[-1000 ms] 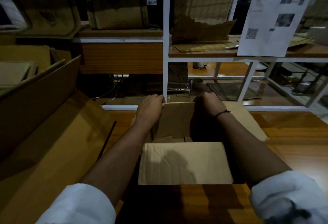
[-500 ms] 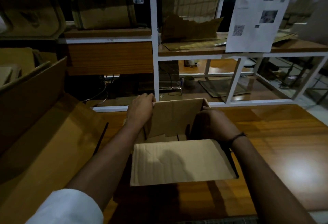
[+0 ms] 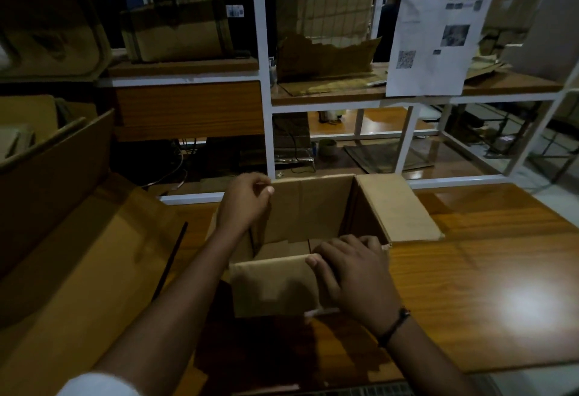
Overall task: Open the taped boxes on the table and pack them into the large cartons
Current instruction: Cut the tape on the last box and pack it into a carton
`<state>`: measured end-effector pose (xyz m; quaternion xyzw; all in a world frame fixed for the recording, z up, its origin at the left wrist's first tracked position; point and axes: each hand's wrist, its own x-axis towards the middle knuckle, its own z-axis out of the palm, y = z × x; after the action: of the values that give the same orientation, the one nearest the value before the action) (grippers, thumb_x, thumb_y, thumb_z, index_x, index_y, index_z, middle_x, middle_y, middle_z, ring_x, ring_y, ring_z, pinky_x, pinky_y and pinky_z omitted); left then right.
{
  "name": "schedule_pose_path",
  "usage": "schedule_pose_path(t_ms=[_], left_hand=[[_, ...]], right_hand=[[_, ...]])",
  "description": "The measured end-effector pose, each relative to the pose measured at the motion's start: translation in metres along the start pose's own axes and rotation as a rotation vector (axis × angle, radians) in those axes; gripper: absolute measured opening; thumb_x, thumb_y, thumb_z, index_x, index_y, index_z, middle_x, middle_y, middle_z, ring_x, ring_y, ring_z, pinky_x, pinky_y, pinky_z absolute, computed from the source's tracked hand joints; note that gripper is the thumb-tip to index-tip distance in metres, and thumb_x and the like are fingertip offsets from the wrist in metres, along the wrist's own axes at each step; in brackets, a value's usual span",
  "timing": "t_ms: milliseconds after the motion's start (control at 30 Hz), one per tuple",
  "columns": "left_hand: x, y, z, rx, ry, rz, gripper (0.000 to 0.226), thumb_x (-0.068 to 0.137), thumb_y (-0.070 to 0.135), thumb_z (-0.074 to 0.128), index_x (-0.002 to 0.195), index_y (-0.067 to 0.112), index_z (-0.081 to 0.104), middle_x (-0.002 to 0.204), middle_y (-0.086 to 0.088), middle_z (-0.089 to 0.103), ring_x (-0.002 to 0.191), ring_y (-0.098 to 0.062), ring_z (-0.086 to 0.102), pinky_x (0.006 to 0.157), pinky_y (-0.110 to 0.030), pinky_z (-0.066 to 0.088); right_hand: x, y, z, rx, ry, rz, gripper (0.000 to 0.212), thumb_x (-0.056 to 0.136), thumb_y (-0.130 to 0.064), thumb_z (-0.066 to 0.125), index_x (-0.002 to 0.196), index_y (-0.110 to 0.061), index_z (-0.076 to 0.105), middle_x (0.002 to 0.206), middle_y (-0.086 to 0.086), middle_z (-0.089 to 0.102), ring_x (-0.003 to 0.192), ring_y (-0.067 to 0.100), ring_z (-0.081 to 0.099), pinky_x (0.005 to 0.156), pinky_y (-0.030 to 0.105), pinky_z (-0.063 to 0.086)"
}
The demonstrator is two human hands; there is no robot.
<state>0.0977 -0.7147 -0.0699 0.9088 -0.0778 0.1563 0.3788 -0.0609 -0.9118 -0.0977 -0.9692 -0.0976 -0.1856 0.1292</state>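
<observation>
Both hands grip the open cardboard box [image 3: 308, 207] at the counter's [image 3: 488, 270] center: left hand [image 3: 246, 203] pinching its far wall's corner at 11 o'clock, right hand [image 3: 352, 273] clasping the near flap [image 3: 272, 286] at 5 o'clock, a large carton [image 3: 62, 254] lying at 9 o'clock.

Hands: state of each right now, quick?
Left hand: closed on the far-left edge of the open box.
Right hand: gripping the box's near flap at its right end.
</observation>
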Motion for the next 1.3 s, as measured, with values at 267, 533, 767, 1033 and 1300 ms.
schedule_pose_path(t_ms=[267, 533, 767, 1033, 1300], left_hand=[[-0.116, 0.003, -0.014, 0.159, -0.075, 0.294, 0.026, 0.099, 0.052, 0.052, 0.104, 0.036, 0.073, 0.118, 0.020, 0.067, 0.120, -0.004, 0.052, 0.100, -0.041, 0.044], [-0.128, -0.014, -0.004, 0.214, 0.072, 0.407, 0.022, 0.099, 0.043, 0.060, 0.101, 0.027, 0.075, 0.098, 0.012, 0.071, 0.099, -0.008, 0.060, 0.089, -0.032, 0.041], [-0.135, -0.009, -0.005, 0.252, 0.119, 0.445, 0.026, 0.099, 0.043, 0.055, 0.104, 0.027, 0.074, 0.105, 0.009, 0.072, 0.107, -0.014, 0.060, 0.097, -0.031, 0.034], [-0.143, -0.037, -0.019, 0.304, 0.063, 0.158, 0.046, 0.098, 0.064, 0.036, 0.102, 0.033, 0.071, 0.146, 0.003, 0.055, 0.147, -0.030, 0.033, 0.113, -0.059, 0.035], [-0.165, -0.051, -0.036, -0.127, 0.299, 0.130, 0.037, 0.103, 0.040, 0.045, 0.120, 0.019, 0.069, 0.139, 0.001, 0.051, 0.132, -0.017, 0.049, 0.101, -0.044, 0.048]], right_hand=[[0.015, 0.002, 0.014, 0.055, 0.104, 0.001, 0.038, 0.098, -0.052, 0.036, 0.088, -0.033, 0.067, 0.081, -0.013, 0.066, 0.075, 0.010, 0.054, 0.077, 0.040, 0.039], [0.014, -0.013, 0.016, 0.052, 0.037, -0.095, 0.036, 0.090, -0.046, 0.036, 0.107, -0.034, 0.065, 0.099, -0.009, 0.071, 0.088, 0.017, 0.060, 0.080, 0.041, 0.044], [0.011, -0.022, 0.022, 0.072, 0.068, -0.063, 0.030, 0.091, -0.046, 0.038, 0.101, -0.034, 0.064, 0.096, -0.012, 0.070, 0.086, 0.012, 0.057, 0.080, 0.037, 0.043], [-0.004, 0.014, 0.018, 0.058, 0.137, 0.027, 0.031, 0.103, -0.049, 0.035, 0.107, -0.032, 0.061, 0.106, -0.011, 0.064, 0.108, 0.010, 0.057, 0.117, 0.045, 0.029], [-0.036, 0.013, -0.002, 0.286, 0.304, 0.471, 0.039, 0.101, -0.051, 0.041, 0.137, -0.039, 0.049, 0.159, -0.004, 0.020, 0.142, 0.032, 0.025, 0.105, 0.065, 0.040]])
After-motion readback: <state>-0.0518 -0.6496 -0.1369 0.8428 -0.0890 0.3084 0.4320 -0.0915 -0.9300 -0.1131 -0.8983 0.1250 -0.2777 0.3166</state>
